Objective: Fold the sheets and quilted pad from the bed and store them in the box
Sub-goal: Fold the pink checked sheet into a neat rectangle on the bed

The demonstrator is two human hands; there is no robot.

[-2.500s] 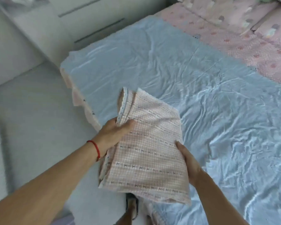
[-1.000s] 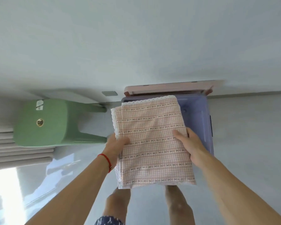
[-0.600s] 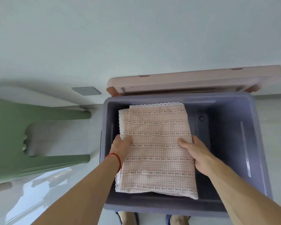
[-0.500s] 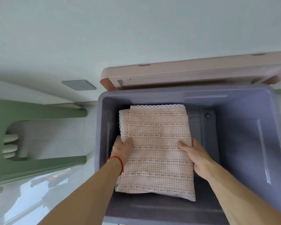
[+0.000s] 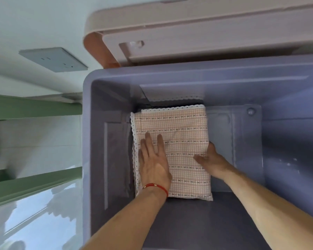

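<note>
The folded pink checked sheet (image 5: 181, 127) with white lace trim lies flat on the bottom of the grey-blue plastic box (image 5: 98, 141), in its left half. My left hand (image 5: 154, 159), a red string at its wrist, presses flat on the sheet's left side with straight fingers. At the sheet's right edge, my right hand (image 5: 211, 159) holds it with the thumb on top and the fingers tucked down along the side. The quilted pad and any other sheets are out of view.
The box's pink lid (image 5: 206, 33) leans against the wall behind the box. A green plastic stool (image 5: 34, 181) lies on its side on the glossy floor to the left. A wall socket (image 5: 54, 59) sits low on the wall.
I carried the folded sheet from the bed to the box and lowered it to the bottom. My left hand let go of its edge and now lies flat on top.
</note>
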